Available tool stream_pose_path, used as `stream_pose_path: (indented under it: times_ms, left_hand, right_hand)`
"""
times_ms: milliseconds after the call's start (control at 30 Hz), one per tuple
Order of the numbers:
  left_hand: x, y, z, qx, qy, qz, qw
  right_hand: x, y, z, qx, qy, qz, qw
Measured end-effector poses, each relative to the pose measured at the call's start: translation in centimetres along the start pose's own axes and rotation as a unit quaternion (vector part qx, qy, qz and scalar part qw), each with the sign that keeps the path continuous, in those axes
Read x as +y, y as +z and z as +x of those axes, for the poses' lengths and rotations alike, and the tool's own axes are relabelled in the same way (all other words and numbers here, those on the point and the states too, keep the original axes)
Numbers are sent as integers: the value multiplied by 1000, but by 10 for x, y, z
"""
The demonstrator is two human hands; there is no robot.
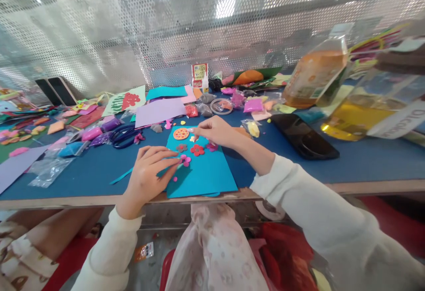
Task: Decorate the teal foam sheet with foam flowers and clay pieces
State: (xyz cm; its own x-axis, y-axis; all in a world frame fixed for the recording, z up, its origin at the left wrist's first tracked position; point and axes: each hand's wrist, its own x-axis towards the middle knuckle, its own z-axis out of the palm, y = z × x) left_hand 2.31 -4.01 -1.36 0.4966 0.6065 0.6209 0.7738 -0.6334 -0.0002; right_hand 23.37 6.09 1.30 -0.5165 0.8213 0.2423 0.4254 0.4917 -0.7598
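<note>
While left hand [146, 174] flat, fingers apart, right hand [214, 132] unclear: amber liquid [307, 81] in two bottles [334, 45].

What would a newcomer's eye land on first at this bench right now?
The teal sheet at the bench's near edge stands out first, dotted with a red flower and an orange disc. The left hand rests on its left side and the right hand touches near its top edge. To the right, an amber bottle looms close, with a black phone lying below it.
</note>
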Motion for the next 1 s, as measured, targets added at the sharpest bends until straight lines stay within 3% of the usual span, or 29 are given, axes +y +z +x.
stream_pose_path:
  times_ms: [267,367,600,800,1000]
  left_hand:
    - [10,-11,-22,-53,-20,35,998]
    - [8,-8,-16,-57,-15,51,997]
    - [13,2,5,9,-2,55,998]
    - [14,8,2,8,-6,62,998]
    - [9,5,0,-31,-15,69,997]
  right_hand:
    - [2,2,1,-21,-17,-32,999]
    - [3,2,1,-15,-19,-35,999]
    - [6,3,2,-4,-30,-60,998]
    - [1,4,0,-6,-29,-64,997]
    - [0,2,-1,-16,-21,-39,999]
